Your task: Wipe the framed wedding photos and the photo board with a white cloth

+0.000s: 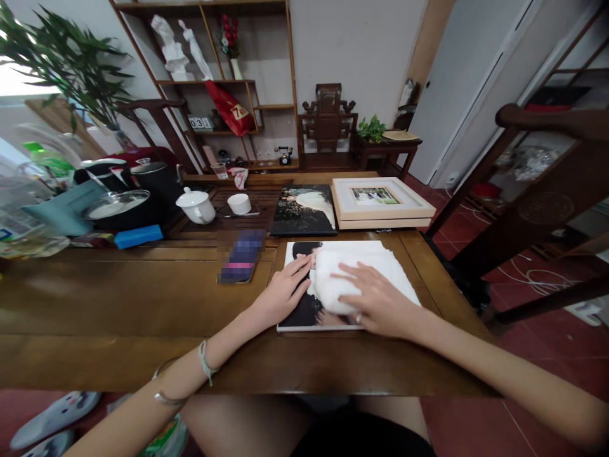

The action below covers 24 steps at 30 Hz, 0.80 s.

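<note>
My right hand (375, 304) lies flat, palm down, on a bunched white cloth (333, 279). The fingers are stretched out and a little apart, pressing on it rather than curled around it. The cloth sits on the photo panel (304, 310), about at the panel's middle, so most of it lies ahead and to the left of my right palm, toward my other hand.

My left hand (285, 289) is also open and flat. Its fingers are spread over the panel's left edge, with the heel off the panel on the wooden table (143, 298). Its fingertips reach just beside the cloth's left side, and I cannot tell whether they touch it. So the cloth is between my two hands, under the right one and next to the left one.

The panel lies flat, its near edge close to the table's front. Its long axis seems to run away from me, though the lens bends things too much to be sure. Beyond its far edge lie a dark photo panel (304, 211) and a stack of framed pictures (380, 202). A phone (240, 257) lies just off its far-left corner.
</note>
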Motion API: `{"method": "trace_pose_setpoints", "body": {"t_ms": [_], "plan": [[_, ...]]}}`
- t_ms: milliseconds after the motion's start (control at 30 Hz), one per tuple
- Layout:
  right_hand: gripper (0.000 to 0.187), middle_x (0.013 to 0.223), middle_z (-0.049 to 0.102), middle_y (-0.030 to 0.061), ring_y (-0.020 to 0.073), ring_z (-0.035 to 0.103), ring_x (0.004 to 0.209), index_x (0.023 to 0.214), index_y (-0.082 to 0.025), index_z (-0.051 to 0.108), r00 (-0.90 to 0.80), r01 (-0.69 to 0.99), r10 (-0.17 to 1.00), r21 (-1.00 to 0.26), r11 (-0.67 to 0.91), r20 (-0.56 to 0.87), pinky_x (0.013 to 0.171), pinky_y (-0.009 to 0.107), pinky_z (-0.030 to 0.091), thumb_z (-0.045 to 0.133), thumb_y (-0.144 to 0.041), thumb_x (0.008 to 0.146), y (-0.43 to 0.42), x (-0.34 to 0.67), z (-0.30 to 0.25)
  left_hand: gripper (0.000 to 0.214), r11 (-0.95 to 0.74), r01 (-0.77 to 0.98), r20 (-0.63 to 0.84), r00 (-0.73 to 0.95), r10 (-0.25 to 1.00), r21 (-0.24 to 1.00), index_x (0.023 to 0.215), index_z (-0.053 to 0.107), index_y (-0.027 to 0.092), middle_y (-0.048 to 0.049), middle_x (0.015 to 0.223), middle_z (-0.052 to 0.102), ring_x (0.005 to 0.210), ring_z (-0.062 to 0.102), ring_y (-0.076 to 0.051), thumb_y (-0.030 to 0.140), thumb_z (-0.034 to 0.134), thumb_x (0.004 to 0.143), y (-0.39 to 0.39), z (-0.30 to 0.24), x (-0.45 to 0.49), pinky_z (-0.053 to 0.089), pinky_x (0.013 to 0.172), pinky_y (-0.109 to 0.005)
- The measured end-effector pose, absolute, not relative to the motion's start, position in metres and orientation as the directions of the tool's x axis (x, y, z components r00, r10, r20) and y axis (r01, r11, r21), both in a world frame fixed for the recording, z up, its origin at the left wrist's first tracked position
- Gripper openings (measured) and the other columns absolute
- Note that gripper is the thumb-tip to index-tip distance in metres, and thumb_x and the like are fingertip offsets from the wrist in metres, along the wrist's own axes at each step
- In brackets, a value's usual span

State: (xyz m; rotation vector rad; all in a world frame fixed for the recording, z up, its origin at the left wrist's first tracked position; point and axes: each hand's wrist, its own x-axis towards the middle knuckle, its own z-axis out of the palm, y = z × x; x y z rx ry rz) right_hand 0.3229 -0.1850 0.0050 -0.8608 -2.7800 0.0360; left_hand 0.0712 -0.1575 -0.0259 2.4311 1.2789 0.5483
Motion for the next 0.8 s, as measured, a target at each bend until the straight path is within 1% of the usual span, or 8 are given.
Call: {"method": "trace_pose_setpoints", "body": {"t_ms": [100,200,300,467,567,700,767,800], "plan": [[0.031,0.144,0.045,0.0135,0.0396,0.031,0.137,0.108,-0.026,0.069,-0.871,0.443,0.451,-0.087,0.892,0.192,0.104,0.064,0.029,0.061,-0.021,0.079,-0.225,0.312,0.008,0.047,-0.545,0.704,0.177,0.528,0.83,0.455,0.144,0.039,0.016,-0.0107,0.153,0.034,0.143,0.027,-0.025,0.027,0.03,0.099,-0.157,-0.027,0.07,0.029,0.115,-0.049],[0.025,0.144,0.045,0.0138,0.0396,0.033,0.136,0.104,-0.027,0.07,-0.891,0.404,0.412,-0.083,0.911,0.19,0.102,0.063,0.032,0.061,-0.024,0.081,-0.238,0.309,0.009,0.047,-0.555,0.7,0.179,0.538,0.824,0.45,0.143,0.04,0.015,-0.0106,0.154,0.034,0.144,0.026,-0.025,0.025,0.029,0.099,-0.156,-0.028,0.069,0.028,0.115,-0.049],[0.031,0.143,0.048,0.0126,0.0373,0.035,0.135,0.108,-0.026,0.069,-0.858,0.48,0.489,-0.094,0.872,0.159,0.104,0.06,0.033,0.063,-0.021,0.078,-0.217,0.312,0.009,0.046,-0.562,0.689,0.194,0.54,0.819,0.458,0.143,0.04,0.016,-0.0101,0.153,0.035,0.144,0.027,-0.024,0.025,0.03,0.099,-0.156,-0.029,0.07,0.029,0.115,-0.048],[0.035,0.134,0.054,0.0176,0.0367,0.042,0.13,0.113,-0.018,0.067,-0.701,0.7,0.692,-0.019,0.714,0.175,0.102,0.054,0.037,0.06,-0.017,0.078,-0.16,0.32,0.012,0.044,-0.561,0.67,0.263,0.5,0.825,0.486,0.14,0.043,0.019,-0.0096,0.149,0.042,0.142,0.032,-0.023,0.026,0.035,0.098,-0.157,-0.031,0.071,0.031,0.114,-0.048],[0.035,0.132,0.056,0.0183,0.0375,0.043,0.129,0.114,-0.018,0.067,-0.674,0.734,0.722,0.033,0.678,0.155,0.101,0.054,0.038,0.059,-0.017,0.08,-0.155,0.314,0.015,0.042,-0.559,0.669,0.273,0.491,0.827,0.49,0.138,0.045,0.017,-0.0107,0.148,0.044,0.141,0.033,-0.023,0.025,0.034,0.098,-0.158,-0.031,0.072,0.031,0.114,-0.048],[0.033,0.136,0.052,0.0196,0.0416,0.043,0.128,0.112,-0.021,0.068,-0.714,0.698,0.679,0.099,0.709,0.174,0.096,0.058,0.041,0.062,-0.017,0.08,-0.203,0.293,0.01,0.044,-0.548,0.68,0.245,0.496,0.833,0.487,0.139,0.043,0.015,-0.0113,0.148,0.043,0.141,0.032,-0.022,0.021,0.028,0.098,-0.158,-0.03,0.072,0.031,0.115,-0.048],[0.027,0.132,0.055,0.0187,0.0433,0.048,0.122,0.106,-0.025,0.071,-0.763,0.635,0.602,0.101,0.766,0.236,0.089,0.059,0.045,0.067,-0.026,0.079,-0.237,0.281,0.004,0.046,-0.538,0.689,0.223,0.497,0.839,0.486,0.141,0.041,0.015,-0.011,0.149,0.041,0.142,0.031,-0.022,0.021,0.027,0.098,-0.158,-0.029,0.073,0.03,0.115,-0.048],[0.021,0.131,0.057,0.0179,0.0419,0.05,0.121,0.1,-0.024,0.072,-0.773,0.615,0.565,0.121,0.78,0.287,0.09,0.057,0.046,0.065,-0.03,0.082,-0.252,0.275,0.001,0.046,-0.531,0.694,0.212,0.495,0.842,0.486,0.141,0.04,0.015,-0.0109,0.149,0.041,0.142,0.03,-0.022,0.021,0.026,0.098,-0.158,-0.029,0.073,0.029,0.116,-0.048]]}}
